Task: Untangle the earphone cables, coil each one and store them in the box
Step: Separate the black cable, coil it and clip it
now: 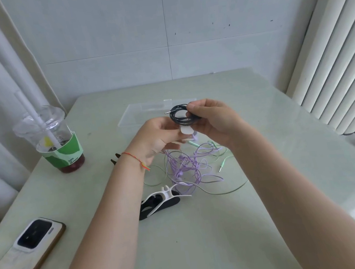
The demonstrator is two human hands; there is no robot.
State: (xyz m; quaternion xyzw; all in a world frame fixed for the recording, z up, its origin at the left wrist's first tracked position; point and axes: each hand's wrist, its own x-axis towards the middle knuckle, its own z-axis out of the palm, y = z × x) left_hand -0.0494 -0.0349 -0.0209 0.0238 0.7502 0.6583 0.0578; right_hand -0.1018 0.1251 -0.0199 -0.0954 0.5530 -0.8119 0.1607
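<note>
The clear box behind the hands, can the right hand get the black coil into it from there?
Probably yes: the right hand holds the black coil just in front of the clear box, whose top looks open.

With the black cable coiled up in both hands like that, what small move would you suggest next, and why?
Probably lower the black coil into the clear box just behind it. The right hand and left hand hold it wound, while the purple cable and green cable lie tangled on the table.

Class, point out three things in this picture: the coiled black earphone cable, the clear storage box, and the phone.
black earphone cable point(179, 116), head view, on the left side of the coil.
clear storage box point(133, 115), head view, on its bare left part.
phone point(36, 243), head view, on its back below the camera block.
</note>
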